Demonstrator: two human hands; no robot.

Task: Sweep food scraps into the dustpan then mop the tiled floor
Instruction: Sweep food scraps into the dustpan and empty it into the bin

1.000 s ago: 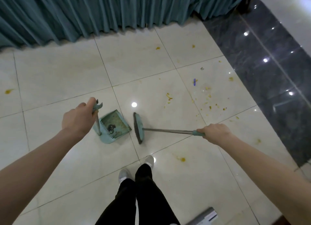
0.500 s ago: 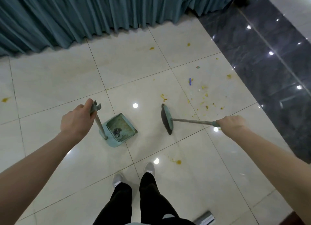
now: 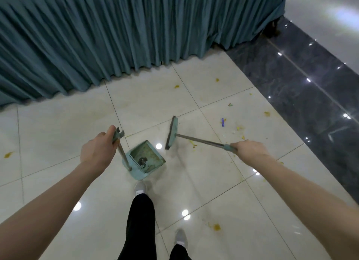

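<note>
Currently left hand point(image 3: 97, 152) fingers curled round dustpan point(image 3: 146, 159) upright handle top; pan just below fingers on floor; right hand point(image 3: 250, 152) grips broom point(image 3: 172, 133) handle end; both light, rigid; scraps point(image 3: 240, 128) beyond brush.

L hand point(image 3: 97, 151) gripping dustpan point(image 3: 147, 158) handle top, pan w/ dark clump inside. R hand point(image 3: 250, 151) holding broom point(image 3: 172, 133) handle end, head at 1 o'clock of pan, apart. Yellow scraps point(image 3: 240, 127) at 3 o'clock of broom head. Teal curtain point(image 3: 116, 36) at 12 o'clock. Pale tiled floor point(image 3: 213, 182).
</note>
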